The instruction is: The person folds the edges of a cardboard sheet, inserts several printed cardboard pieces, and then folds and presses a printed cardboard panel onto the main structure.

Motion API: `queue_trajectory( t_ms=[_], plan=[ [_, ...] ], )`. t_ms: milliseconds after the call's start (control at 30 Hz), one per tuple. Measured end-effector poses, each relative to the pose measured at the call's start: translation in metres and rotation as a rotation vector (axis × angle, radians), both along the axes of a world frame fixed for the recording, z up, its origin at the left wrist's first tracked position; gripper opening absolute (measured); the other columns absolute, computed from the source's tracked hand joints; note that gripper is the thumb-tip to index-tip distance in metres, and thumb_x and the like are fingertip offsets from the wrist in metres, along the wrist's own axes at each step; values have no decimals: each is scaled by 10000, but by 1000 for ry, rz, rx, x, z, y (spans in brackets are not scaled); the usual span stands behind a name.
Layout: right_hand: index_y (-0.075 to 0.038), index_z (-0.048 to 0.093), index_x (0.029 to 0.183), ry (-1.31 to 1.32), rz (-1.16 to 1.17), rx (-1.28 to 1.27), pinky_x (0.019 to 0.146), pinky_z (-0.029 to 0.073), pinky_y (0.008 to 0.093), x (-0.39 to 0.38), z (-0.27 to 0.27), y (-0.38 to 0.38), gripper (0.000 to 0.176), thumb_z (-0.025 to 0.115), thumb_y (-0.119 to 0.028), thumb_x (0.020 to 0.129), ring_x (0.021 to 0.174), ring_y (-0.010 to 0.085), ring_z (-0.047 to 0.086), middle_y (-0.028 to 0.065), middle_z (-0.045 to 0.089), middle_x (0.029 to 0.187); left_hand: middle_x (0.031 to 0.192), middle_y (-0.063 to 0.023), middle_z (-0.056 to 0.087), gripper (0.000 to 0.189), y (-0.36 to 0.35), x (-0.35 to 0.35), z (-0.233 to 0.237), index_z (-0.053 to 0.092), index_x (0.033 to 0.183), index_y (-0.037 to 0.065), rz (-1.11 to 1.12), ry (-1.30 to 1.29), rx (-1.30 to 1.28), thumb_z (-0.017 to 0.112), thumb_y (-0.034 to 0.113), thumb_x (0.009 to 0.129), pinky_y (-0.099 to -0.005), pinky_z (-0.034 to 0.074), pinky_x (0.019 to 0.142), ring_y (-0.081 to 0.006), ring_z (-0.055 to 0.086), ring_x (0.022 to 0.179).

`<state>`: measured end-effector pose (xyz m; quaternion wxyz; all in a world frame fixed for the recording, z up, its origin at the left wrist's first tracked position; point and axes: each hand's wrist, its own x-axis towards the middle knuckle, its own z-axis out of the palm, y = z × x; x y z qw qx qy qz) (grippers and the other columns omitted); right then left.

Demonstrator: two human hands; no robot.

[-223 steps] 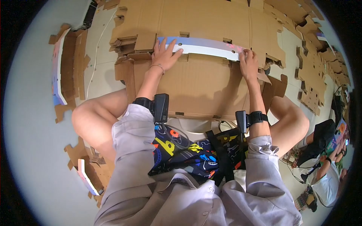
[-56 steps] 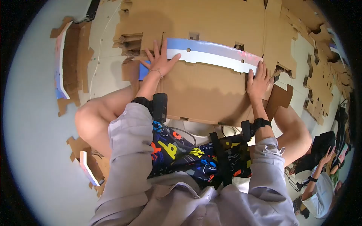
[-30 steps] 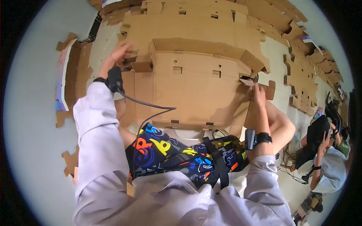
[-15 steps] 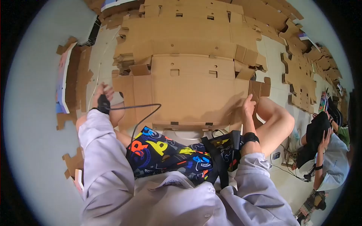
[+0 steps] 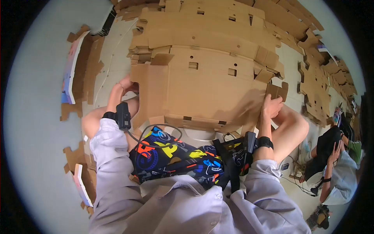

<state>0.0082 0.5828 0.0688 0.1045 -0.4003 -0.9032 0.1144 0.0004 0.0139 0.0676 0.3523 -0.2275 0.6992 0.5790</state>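
Note:
A large flat cardboard sheet (image 5: 210, 87) with slots and folded flaps lies in front of my crossed legs. My left hand (image 5: 127, 83) is at its left edge, with the fingers mostly hidden behind the cardboard. On the right, my right hand (image 5: 272, 107) grips the sheet's brown side flap (image 5: 277, 92), fingers bent at its lower edge. Near my lap, the sheet's front edge is folded into a narrow strip with dark slots.
More cardboard sheets (image 5: 210, 31) are stacked beyond. A cardboard piece with a pink and blue face (image 5: 72, 70) stands at left. Other cut cardboard (image 5: 317, 85) lies at right, near another person (image 5: 339, 171) and cables. A black cable (image 5: 156, 146) loops from my left forearm over my lap.
My left hand has moved from above the left knee to the cardboard's left edge. My right hand has closed around the flap. The view has shifted, and the sheet appears slightly tilted.

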Motion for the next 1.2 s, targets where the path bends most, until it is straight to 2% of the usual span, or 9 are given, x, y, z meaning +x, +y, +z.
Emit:
queue_trajectory(
  t_ms=[33,133,267,367,567,733,833,1000,1200],
  plan=[
    [-47,393,1273,-1,19,-12,894,432,478,0,-4,-5,607,605,-340,785,1056,417,508,251,488,1142,1024,-124,651,403,0,7,2,579,1160,58,5,10,70,524,352,889,-362,492,842,-206,638,892],
    [-54,369,1283,29,50,-40,908,417,480,1,-13,-15,624,618,-315,774,1073,448,481,289,477,1138,1067,-121,635,399,33,66,23,572,1155,35,557,255,127,558,324,880,-361,474,847,-201,616,950],
    [-54,373,1254,111,28,-32,900,416,483,-4,-19,3,597,623,-295,768,1066,466,483,308,492,1120,1110,-102,606,383,48,48,0,545,1167,42,450,80,439,584,293,880,-351,459,831,-193,581,993],
    [-43,414,1184,122,62,-63,866,433,477,-6,-15,3,521,616,-289,771,1008,445,533,288,551,1059,1071,-75,615,342,89,31,30,515,1191,74,453,-74,602,557,266,910,-366,509,751,-197,609,915],
    [-30,506,953,140,91,-61,786,451,479,-8,-6,-11,344,611,-305,775,870,407,597,207,633,902,1080,-57,611,393,84,22,17,475,1256,111,240,-113,460,545,304,921,-350,504,751,-183,609,920],
    [-17,533,804,186,130,-112,736,448,476,-8,-9,-8,325,624,-326,770,786,403,600,196,633,787,1081,-59,604,433,54,9,-71,424,1313,132,73,8,316,542,274,922,-304,498,739,-158,610,902],
    [-6,541,766,189,155,-121,721,449,469,-8,-11,-9,342,629,-337,769,751,401,598,198,628,748,1086,-44,599,453,72,8,-44,387,1344,145,145,-23,398,529,252,927,-285,490,750,-138,608,890],
    [-2,556,747,229,164,-98,693,451,467,-10,-14,-7,352,631,-345,771,715,394,600,186,628,716,1018,-89,617,371,77,1,-32,387,1158,103,-17,144,128,519,366,932,-284,493,699,-144,625,826],
    [6,553,730,316,292,-97,642,453,427,-11,5,-19,312,614,-291,804,653,357,601,166,617,671,792,-96,637,529,96,-4,-9,356,988,88,-5,135,-26,559,560,860,-300,488,643,-177,640,728]
  ],
)
